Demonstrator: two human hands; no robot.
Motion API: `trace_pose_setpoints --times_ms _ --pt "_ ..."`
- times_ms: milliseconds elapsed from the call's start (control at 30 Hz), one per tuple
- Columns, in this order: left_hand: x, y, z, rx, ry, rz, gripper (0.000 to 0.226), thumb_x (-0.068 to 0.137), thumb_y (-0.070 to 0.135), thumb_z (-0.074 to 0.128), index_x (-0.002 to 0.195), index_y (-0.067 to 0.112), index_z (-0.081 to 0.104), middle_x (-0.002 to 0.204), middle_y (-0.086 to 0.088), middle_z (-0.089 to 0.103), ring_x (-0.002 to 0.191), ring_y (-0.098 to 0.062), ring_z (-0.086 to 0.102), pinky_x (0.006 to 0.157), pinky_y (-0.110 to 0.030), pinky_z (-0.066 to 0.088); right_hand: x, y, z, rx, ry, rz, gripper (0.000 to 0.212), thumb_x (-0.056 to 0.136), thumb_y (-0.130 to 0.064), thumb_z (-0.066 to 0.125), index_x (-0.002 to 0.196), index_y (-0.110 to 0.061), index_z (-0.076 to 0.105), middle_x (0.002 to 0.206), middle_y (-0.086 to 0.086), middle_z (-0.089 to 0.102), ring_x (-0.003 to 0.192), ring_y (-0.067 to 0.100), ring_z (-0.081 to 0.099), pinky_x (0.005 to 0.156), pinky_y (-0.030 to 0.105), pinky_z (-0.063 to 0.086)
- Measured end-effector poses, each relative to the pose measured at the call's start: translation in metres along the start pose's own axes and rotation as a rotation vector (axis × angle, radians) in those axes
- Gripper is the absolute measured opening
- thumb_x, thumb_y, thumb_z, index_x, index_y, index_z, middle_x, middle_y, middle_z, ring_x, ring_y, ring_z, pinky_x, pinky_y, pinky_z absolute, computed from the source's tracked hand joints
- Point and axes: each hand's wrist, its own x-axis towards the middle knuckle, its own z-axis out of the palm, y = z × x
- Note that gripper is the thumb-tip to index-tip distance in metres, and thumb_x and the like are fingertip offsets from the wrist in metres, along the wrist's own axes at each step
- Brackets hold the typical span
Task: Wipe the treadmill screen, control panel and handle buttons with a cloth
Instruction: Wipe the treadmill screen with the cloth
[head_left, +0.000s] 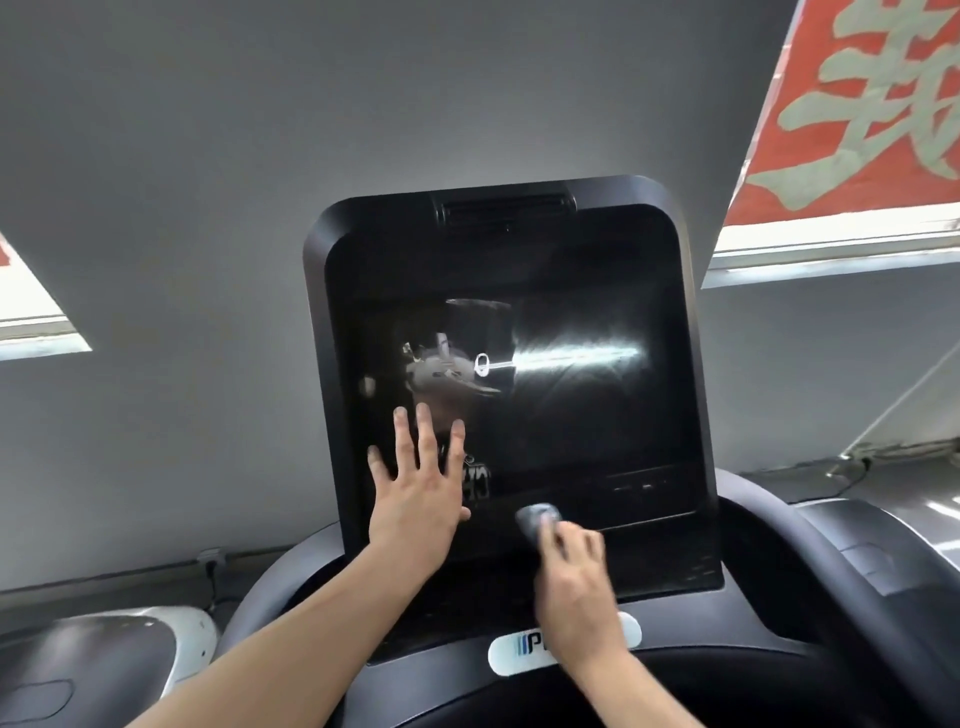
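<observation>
The treadmill's dark glossy screen (571, 405) fills the middle of the view inside a black console frame (498, 208). My left hand (415, 493) lies flat with spread fingers on the screen's lower left part. My right hand (571, 577) is blurred and grips a small grey cloth (537, 517), which presses on the lower middle edge of the screen. Below the screen sits the dark control panel (670, 571), and under it a white logo plate (511, 649), partly hidden by my right wrist.
Curved grey handle arms run out from the console at left (270, 587) and right (841, 561). A neighbouring machine's silver housing (104, 654) stands at lower left. A grey wall is behind, with a red banner (857, 104) at upper right and windows at both sides.
</observation>
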Motion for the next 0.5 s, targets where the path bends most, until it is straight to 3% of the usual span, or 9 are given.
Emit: trace_pose_setpoints --times_ms 100,267,433,500 --pt "0.0 -0.001 0.001 0.005 0.008 0.004 0.115 0.097 0.063 0.057 0.16 0.019 -0.028 0.155 -0.029 -0.046 0.148 -0.053 -0.034 0.122 -0.072 0.013 0.001 0.003 -0.004 0.022 -0.066 -0.185 0.064 0.075 0.008 0.072 0.138 0.002 0.062 0.117 0.005 0.058 0.096 0.027 0.056 0.081 0.035 0.06" --pt "0.0 -0.001 0.001 0.004 0.001 -0.003 0.115 0.098 0.062 0.057 0.159 0.019 -0.03 0.157 -0.028 -0.045 0.147 -0.052 -0.038 0.123 -0.072 0.012 -0.002 0.034 -0.014 -0.051 0.047 0.092 0.061 0.073 0.01 0.075 0.133 0.009 0.064 0.111 0.014 0.06 0.091 0.031 0.051 0.078 0.044 0.059" --pt "-0.002 0.0 0.0 -0.006 -0.007 -0.01 0.116 0.097 0.062 0.058 0.159 0.021 -0.031 0.158 -0.027 -0.044 0.146 -0.05 -0.04 0.123 -0.072 0.011 -0.004 0.001 0.001 -0.034 -0.069 -0.291 0.052 0.082 -0.004 0.06 0.133 -0.001 0.065 0.107 0.004 0.057 0.084 0.027 0.052 0.076 0.039 0.058" --pt "-0.002 0.0 -0.003 -0.007 -0.011 -0.009 0.115 0.098 0.061 0.058 0.158 0.022 -0.031 0.158 -0.025 -0.045 0.146 -0.048 -0.042 0.124 -0.071 0.01 0.009 0.025 -0.011 -0.08 -0.031 -0.202 0.051 0.085 -0.003 0.063 0.136 -0.001 0.064 0.109 0.005 0.057 0.088 0.026 0.053 0.078 0.039 0.058"
